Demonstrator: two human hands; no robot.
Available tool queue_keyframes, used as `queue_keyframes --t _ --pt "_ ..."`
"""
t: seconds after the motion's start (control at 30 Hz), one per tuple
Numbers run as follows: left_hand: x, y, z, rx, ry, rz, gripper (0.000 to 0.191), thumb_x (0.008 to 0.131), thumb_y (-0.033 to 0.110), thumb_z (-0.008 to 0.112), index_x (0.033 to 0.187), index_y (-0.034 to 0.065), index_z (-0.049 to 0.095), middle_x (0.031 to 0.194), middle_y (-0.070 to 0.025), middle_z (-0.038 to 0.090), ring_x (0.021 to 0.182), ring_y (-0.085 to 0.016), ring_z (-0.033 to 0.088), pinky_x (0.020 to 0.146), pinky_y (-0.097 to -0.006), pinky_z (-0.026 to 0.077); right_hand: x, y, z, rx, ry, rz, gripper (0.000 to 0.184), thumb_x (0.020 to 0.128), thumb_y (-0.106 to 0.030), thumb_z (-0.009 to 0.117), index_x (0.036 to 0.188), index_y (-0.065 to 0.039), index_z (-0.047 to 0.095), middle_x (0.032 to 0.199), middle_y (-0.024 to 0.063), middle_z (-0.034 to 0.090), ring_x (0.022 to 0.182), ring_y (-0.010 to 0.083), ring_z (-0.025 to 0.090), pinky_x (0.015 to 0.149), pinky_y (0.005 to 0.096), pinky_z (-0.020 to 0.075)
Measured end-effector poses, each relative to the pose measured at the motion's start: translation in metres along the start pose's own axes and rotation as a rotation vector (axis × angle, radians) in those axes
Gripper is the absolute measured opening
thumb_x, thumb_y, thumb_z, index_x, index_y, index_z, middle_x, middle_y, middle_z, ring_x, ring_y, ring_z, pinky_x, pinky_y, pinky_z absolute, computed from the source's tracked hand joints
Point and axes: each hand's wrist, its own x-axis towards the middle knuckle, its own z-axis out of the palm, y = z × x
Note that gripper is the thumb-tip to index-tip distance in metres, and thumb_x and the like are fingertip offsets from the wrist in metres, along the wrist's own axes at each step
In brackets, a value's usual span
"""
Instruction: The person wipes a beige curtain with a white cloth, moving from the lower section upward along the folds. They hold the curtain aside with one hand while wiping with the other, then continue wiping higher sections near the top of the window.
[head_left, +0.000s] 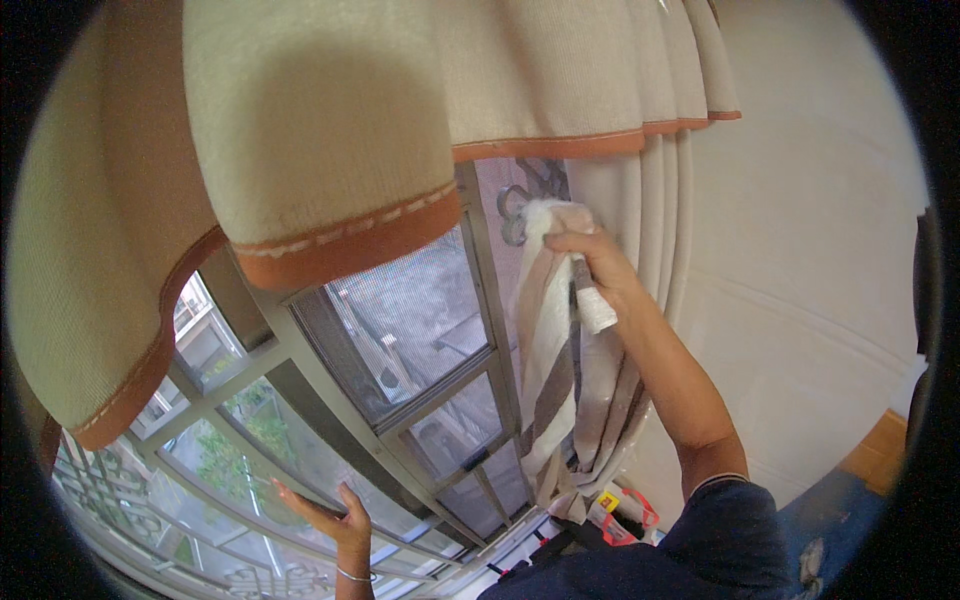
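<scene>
My right hand is raised and closed around a bunched striped cloth in white, beige and brown. The cloth hangs in folds below the fist, and a short end of it droops over the wrist side. Behind it hangs a beige curtain. Lower left, my left hand is held up with thumb and fingers apart and nothing in it. It is in front of the framed window; whether it touches the glass cannot be told.
A cream valance with an orange hem spans the top. Ornate metal bars show outside the glass. A bag with red handles stands low beside the curtain. To the right is a pale wall, with blue fabric at lower right.
</scene>
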Motion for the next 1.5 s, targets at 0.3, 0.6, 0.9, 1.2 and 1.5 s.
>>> queue_keyframes --t 0.3,0.6,0.9,1.2,1.5 --pt "-0.003 -0.002 0.003 -0.073 0.022 -0.016 0.088 0.078 0.002 0.061 0.147 -0.0043 0.007 0.153 -0.0279 0.012 0.143 -0.041 0.013 0.115 -0.0471 0.009 0.018 -0.015 0.020 -0.721 0.143 -0.184 0.017 0.077 -0.010 0.068 0.091 -0.001 0.067 0.086 0.0046 0.066 0.076 0.0136 0.061 0.069 0.0282 0.0470" --pt "0.003 0.008 -0.001 -0.072 -0.006 -0.047 0.089 0.077 0.000 0.060 0.147 -0.0050 0.005 0.153 -0.0271 0.011 0.143 -0.041 0.013 0.115 -0.0467 0.007 0.009 -0.007 0.012 -0.832 -0.019 -0.260 0.019 0.079 -0.012 0.065 0.094 -0.001 0.067 0.086 0.0072 0.067 0.078 0.0193 0.064 0.073 0.0336 0.0488" --pt "0.004 0.007 0.003 -0.007 -0.007 -0.012 0.089 0.076 0.000 0.061 0.146 -0.0059 0.007 0.153 -0.0275 0.012 0.143 -0.041 0.014 0.115 -0.0465 0.007 0.015 0.000 -0.038 -1.218 0.238 -0.665 0.026 0.074 -0.008 0.059 0.097 0.002 0.065 0.095 0.0256 0.064 0.090 0.0438 0.060 0.082 0.0452 0.0477" --pt "-0.004 0.003 0.002 -0.088 0.023 -0.059 0.085 0.079 0.003 0.061 0.146 -0.0067 0.009 0.152 -0.0285 0.014 0.142 -0.041 0.014 0.115 -0.0468 0.005 0.023 0.028 -0.032 -1.403 0.236 -0.800 0.019 0.074 -0.008 0.062 0.090 0.002 0.063 0.085 0.0275 0.062 0.084 0.0465 0.059 0.076 0.0509 0.0463" --pt "0.000 0.005 0.001 -0.044 0.002 -0.037 0.085 0.078 0.003 0.061 0.145 -0.0066 0.011 0.152 -0.0288 0.014 0.143 -0.041 0.013 0.115 -0.0474 0.002 0.033 -0.008 -0.033 -1.565 0.089 -0.661 0.021 0.074 -0.008 0.059 0.091 0.004 0.062 0.086 0.0287 0.061 0.084 0.0457 0.059 0.077 0.0489 0.0462"
